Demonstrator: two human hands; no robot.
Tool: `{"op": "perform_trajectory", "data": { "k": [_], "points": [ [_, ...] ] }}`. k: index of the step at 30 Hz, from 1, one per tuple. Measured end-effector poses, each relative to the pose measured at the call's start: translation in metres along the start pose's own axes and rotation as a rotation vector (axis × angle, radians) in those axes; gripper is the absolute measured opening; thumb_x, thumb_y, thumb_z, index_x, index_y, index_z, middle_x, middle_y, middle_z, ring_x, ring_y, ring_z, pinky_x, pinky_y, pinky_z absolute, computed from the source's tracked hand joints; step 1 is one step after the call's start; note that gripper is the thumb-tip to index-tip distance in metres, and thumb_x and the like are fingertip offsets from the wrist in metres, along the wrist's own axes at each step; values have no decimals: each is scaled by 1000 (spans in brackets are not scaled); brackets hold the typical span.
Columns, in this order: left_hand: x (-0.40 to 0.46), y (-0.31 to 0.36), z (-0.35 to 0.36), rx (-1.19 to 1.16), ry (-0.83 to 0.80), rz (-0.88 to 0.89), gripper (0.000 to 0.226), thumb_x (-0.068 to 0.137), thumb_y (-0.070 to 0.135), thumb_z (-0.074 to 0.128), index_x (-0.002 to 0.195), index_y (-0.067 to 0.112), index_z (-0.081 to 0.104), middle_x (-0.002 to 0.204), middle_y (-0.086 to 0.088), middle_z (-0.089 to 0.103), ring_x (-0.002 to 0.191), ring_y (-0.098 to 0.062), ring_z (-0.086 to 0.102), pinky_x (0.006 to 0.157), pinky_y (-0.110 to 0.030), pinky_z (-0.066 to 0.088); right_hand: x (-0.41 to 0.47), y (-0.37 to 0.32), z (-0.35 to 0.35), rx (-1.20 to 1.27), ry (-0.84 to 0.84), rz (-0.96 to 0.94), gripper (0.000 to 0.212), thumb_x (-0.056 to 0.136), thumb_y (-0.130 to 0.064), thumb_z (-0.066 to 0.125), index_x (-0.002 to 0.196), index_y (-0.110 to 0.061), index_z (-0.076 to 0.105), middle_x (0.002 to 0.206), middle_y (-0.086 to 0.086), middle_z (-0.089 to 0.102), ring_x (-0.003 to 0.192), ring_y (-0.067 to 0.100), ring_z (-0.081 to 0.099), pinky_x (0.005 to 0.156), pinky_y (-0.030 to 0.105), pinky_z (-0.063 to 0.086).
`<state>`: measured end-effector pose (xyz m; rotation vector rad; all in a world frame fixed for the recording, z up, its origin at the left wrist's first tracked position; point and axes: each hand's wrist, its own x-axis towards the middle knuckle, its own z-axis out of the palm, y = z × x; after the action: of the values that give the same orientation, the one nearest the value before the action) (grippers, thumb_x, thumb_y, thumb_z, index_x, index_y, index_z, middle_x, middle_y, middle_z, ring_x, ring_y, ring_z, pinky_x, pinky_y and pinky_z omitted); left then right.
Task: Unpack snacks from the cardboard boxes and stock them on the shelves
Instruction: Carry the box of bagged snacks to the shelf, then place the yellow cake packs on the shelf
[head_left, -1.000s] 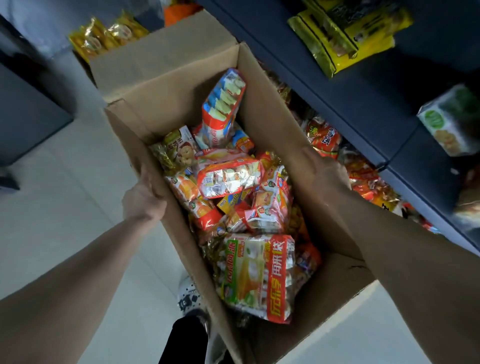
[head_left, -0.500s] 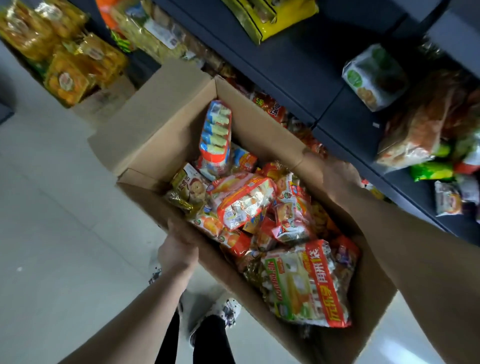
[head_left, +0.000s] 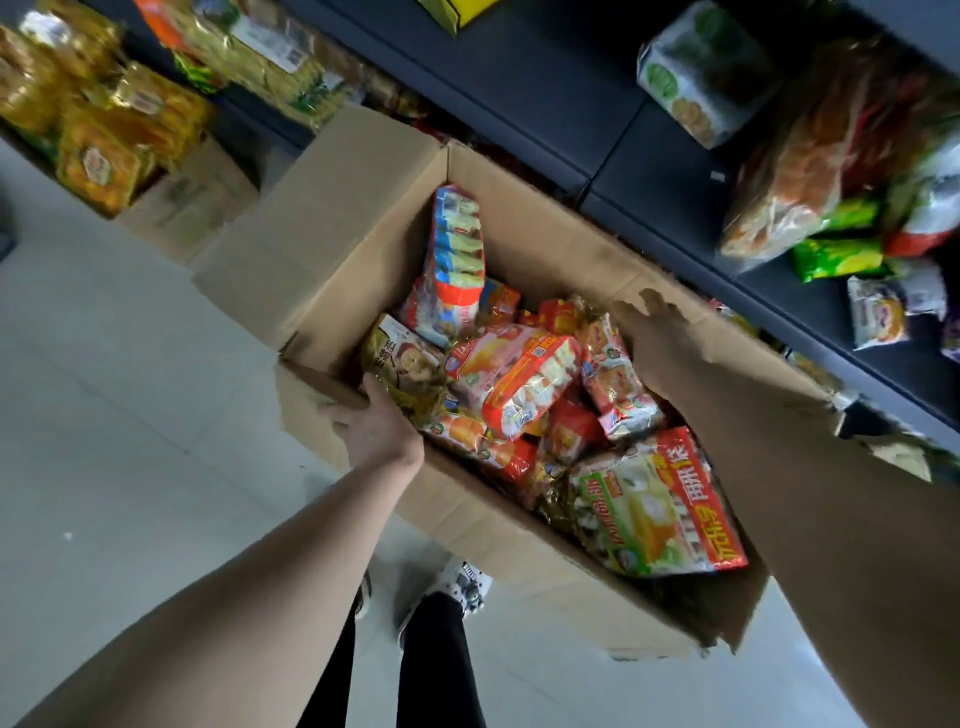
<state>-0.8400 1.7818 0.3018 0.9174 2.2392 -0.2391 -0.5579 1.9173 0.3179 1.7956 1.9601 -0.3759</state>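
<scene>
Open box (head_left: 363, 218) sits against the dark shelves (head_left: 519, 88), flaps out, packed full of snack packs. Left hand (head_left: 376, 426) grips the near-left wall of the box, thumb inside over the rim, fingers wrapped down the outer face. Right hand (head_left: 657, 332) is on the far-right wall at the shelf side; fingers curl over the rim, edges smeared, so grip reads as holding the wall.

Inside the box: a tall blue-orange pack (head_left: 457, 244) stands upright at the far end; a gold pack (head_left: 400, 364) lies just by the left thumb; a red-orange multipack (head_left: 519, 379) sits on top in the middle; a big green-red pack (head_left: 660, 509) lies at the near end, under the right forearm.

Shelves on the right hold a white-green pack (head_left: 691, 78), an orange bag (head_left: 800, 176), green packs (head_left: 836, 254). Far left, yellow packs (head_left: 104, 150) sit heaped on a second carton (head_left: 192, 202). Pale tile floor (head_left: 104, 415). Shoes (head_left: 462, 582) and dark trousers show below the box.
</scene>
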Motion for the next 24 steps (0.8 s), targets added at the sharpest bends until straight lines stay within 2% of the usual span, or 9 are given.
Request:
{"op": "perform_trajectory", "data": {
  "k": [1, 5, 7, 11, 13, 15, 18, 21, 24],
  "points": [
    [-1, 2, -5, 2, 28, 43, 70, 97, 19, 54, 154, 18, 14, 151, -35, 25, 134, -45, 34, 108, -42, 35, -11, -13, -5, -20, -14, -47, 81, 86, 6, 60, 151, -34, 32, 160, 11, 20, 137, 38, 37, 105, 50, 45],
    [-4, 9, -43, 123, 112, 329, 40, 96, 24, 58, 135, 17, 49, 138, -16, 49, 127, -34, 46, 102, -38, 41, -53, -56, -22, -18, -24, -175, 81, 90, -3, 61, 152, -40, 26, 160, 6, 22, 138, 36, 39, 102, 48, 46],
    [-12, 16, -71, 187, 102, 506, 35, 97, 28, 56, 130, 20, 54, 123, -8, 63, 114, -28, 59, 90, -34, 47, -72, -68, -37, -11, 6, -225, 80, 89, -2, 60, 151, -41, 26, 156, 4, 30, 129, 35, 49, 98, 47, 50],
    [-43, 22, -150, 262, 156, 808, 37, 94, 35, 60, 129, 23, 57, 125, -3, 62, 110, -24, 61, 90, -38, 51, -106, -87, -98, -27, 80, -331, 68, 96, -9, 53, 152, -40, 26, 151, 2, 39, 129, 32, 48, 101, 45, 48],
    [-60, 16, -197, 303, 234, 910, 34, 93, 36, 63, 124, 25, 60, 122, -2, 63, 106, -22, 61, 81, -31, 49, -121, -100, -140, -47, 152, -383, 63, 99, -14, 54, 151, -39, 30, 146, 2, 45, 124, 29, 50, 98, 42, 48],
    [-74, 0, -241, 357, 315, 965, 32, 92, 40, 63, 122, 28, 60, 118, 0, 63, 104, -20, 61, 76, -29, 48, -140, -115, -182, -58, 231, -437, 62, 97, -12, 57, 150, -37, 34, 140, 2, 50, 119, 27, 53, 94, 41, 50],
    [-92, -16, -298, 401, 386, 1035, 37, 92, 44, 62, 126, 29, 58, 122, 2, 61, 108, -19, 60, 84, -36, 56, -153, -136, -240, -96, 335, -511, 58, 98, -16, 56, 150, -34, 37, 136, 1, 53, 122, 25, 51, 97, 41, 47],
    [-105, -48, -371, 381, 485, 1045, 41, 92, 43, 63, 130, 29, 57, 127, 2, 58, 115, -19, 57, 90, -36, 55, -168, -183, -308, -128, 415, -594, 51, 100, -21, 50, 149, -29, 39, 133, 3, 55, 122, 25, 51, 98, 39, 43],
    [-104, -84, -440, 324, 598, 1053, 37, 91, 37, 67, 125, 24, 61, 120, 1, 61, 111, -23, 58, 86, -41, 54, -176, -239, -368, -158, 464, -691, 51, 99, -20, 54, 148, -24, 42, 129, 7, 57, 119, 29, 53, 96, 43, 45]
  ]
}}
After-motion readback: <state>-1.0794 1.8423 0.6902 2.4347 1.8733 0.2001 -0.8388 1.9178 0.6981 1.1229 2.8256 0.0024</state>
